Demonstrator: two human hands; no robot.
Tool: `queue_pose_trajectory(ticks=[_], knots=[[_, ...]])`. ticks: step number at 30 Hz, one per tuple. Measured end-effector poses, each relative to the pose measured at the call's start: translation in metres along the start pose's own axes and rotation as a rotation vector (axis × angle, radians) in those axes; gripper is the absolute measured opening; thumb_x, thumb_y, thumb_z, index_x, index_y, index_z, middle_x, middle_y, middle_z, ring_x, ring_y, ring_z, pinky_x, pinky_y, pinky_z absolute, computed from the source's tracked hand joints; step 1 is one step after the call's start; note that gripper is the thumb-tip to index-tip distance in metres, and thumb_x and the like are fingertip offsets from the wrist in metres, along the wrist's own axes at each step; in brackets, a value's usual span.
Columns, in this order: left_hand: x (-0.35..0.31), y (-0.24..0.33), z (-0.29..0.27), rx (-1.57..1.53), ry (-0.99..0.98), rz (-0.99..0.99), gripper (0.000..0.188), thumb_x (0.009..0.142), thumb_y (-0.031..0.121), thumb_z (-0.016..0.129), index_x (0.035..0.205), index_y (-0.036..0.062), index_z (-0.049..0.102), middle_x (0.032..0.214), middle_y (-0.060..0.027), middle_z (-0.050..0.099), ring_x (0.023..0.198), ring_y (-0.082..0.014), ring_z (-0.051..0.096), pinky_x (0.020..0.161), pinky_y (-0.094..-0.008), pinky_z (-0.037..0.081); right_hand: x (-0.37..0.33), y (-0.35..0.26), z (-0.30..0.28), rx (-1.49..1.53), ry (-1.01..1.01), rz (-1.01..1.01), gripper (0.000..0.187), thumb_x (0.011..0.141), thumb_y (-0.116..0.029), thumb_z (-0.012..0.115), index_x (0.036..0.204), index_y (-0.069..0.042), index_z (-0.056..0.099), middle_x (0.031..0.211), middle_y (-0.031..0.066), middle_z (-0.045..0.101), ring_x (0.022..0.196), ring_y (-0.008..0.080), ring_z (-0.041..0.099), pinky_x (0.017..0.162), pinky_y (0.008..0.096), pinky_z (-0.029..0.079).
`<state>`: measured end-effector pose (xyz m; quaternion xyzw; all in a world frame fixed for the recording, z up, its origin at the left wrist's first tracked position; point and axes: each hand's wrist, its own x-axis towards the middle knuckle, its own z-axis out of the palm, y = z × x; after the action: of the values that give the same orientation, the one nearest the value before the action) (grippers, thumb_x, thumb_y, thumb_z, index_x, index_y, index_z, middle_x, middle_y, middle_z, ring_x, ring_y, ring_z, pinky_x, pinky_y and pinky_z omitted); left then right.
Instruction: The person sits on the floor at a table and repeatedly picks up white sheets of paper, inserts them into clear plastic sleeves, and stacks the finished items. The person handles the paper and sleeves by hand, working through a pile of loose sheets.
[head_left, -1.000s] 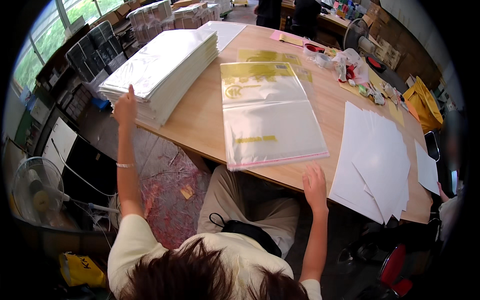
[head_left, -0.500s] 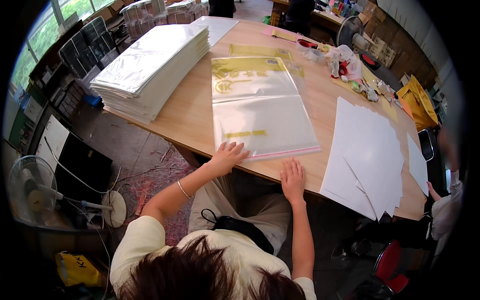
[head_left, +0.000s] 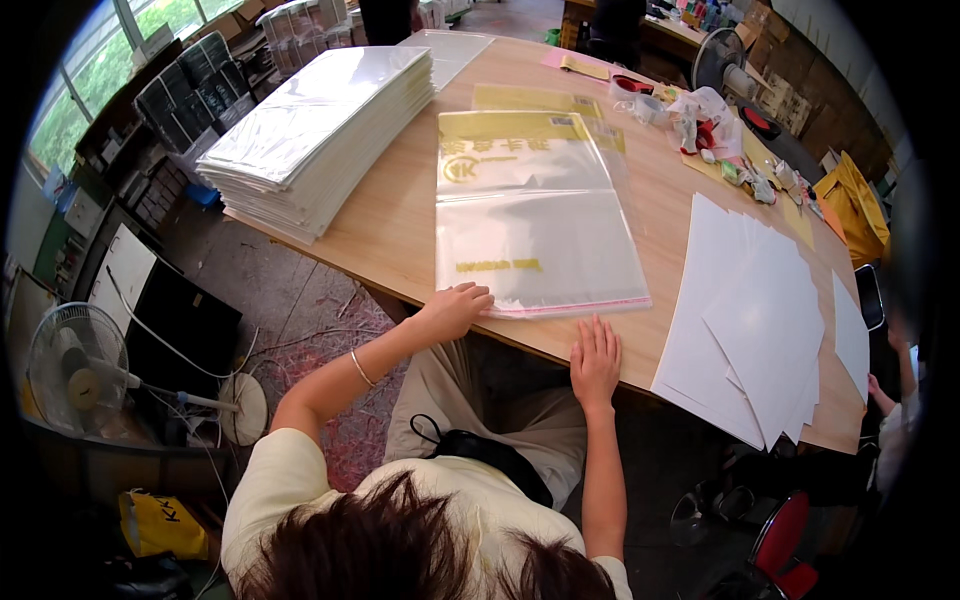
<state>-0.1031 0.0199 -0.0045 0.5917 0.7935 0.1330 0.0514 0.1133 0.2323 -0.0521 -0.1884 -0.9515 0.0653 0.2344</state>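
Note:
A clear plastic bag with yellow printing and a pink strip along its near edge lies flat on the wooden table. My left hand is at its near left corner, fingers drawn together over the edge and the film puckered beside them; the thumb is hidden. At the table's front edge my right hand rests palm down with fingers stretched out, just short of the pink strip and holding nothing. Another yellow-printed bag shows from under the far end of the first.
To the left stands a tall stack of plastic-wrapped white sheets. Loose white sheets overlap at the right. Tape rolls and scraps clutter the far right side. A floor fan stands at left; another person's hand is at far right.
My left hand's fingers, spread on the bag before, have drawn together at its corner. My right hand stays flat near the table edge. The whole view has shifted slightly.

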Motion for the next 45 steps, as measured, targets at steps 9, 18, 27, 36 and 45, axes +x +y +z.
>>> queue_pose_trajectory(ticks=[9, 18, 27, 36, 45], knots=[[0.003, 0.007, 0.008, 0.066, 0.177, -0.038, 0.038, 0.081, 0.003, 0.053, 0.118, 0.0092, 0.054, 0.124, -0.0088, 0.054, 0.114, -0.0296, 0.051, 0.087, -0.0380, 0.049, 0.002, -0.001, -0.011, 0.321, 0.092, 0.128, 0.038, 0.090, -0.019, 0.049, 0.125, -0.007, 0.051, 0.140, 0.0175, 0.037, 0.126, 0.0315, 0.039, 0.105, 0.0423, 0.031], [-0.032, -0.021, -0.010, 0.012, 0.177, -0.123, 0.046, 0.074, -0.006, 0.047, 0.116, 0.0087, 0.059, 0.124, -0.0074, 0.058, 0.117, -0.0258, 0.052, 0.093, -0.0372, 0.047, -0.053, 0.138, -0.109, 0.072, 0.296, 0.455, 0.027, 0.087, -0.008, 0.051, 0.113, -0.003, 0.057, 0.125, 0.0175, 0.051, 0.119, 0.0340, 0.045, 0.101, 0.0401, 0.036], [-0.055, -0.033, -0.028, -0.198, 0.129, -0.151, 0.045, 0.072, 0.002, 0.056, 0.117, 0.0070, 0.059, 0.130, -0.0145, 0.051, 0.125, -0.0335, 0.043, 0.103, -0.0445, 0.035, -0.174, 0.391, -0.163, -0.147, 0.586, 1.077, 0.038, 0.082, -0.022, 0.055, 0.114, -0.003, 0.057, 0.118, 0.0201, 0.055, 0.109, 0.0362, 0.051, 0.093, 0.0422, 0.040], [-0.075, -0.016, -0.016, -0.097, 0.362, -0.225, 0.036, 0.073, 0.001, 0.061, 0.109, 0.0047, 0.062, 0.117, -0.0124, 0.057, 0.110, -0.0312, 0.052, 0.091, -0.0382, 0.043, -0.204, 0.477, -0.184, 0.565, 0.418, 1.590, 0.048, 0.081, -0.035, 0.058, 0.119, -0.007, 0.052, 0.114, 0.0108, 0.055, 0.100, 0.0252, 0.051, 0.079, 0.0419, 0.043], [-0.119, -0.016, -0.005, -0.054, 0.479, -0.359, 0.016, 0.079, -0.001, 0.058, 0.093, 0.0027, 0.065, 0.102, -0.0117, 0.061, 0.097, -0.0299, 0.058, 0.083, -0.0361, 0.046, -0.191, 0.462, -0.217, 1.269, 0.997, 1.614, 0.033, 0.079, -0.017, 0.065, 0.107, -0.002, 0.057, 0.100, 0.0095, 0.059, 0.088, 0.0238, 0.058, 0.077, 0.0397, 0.050]])
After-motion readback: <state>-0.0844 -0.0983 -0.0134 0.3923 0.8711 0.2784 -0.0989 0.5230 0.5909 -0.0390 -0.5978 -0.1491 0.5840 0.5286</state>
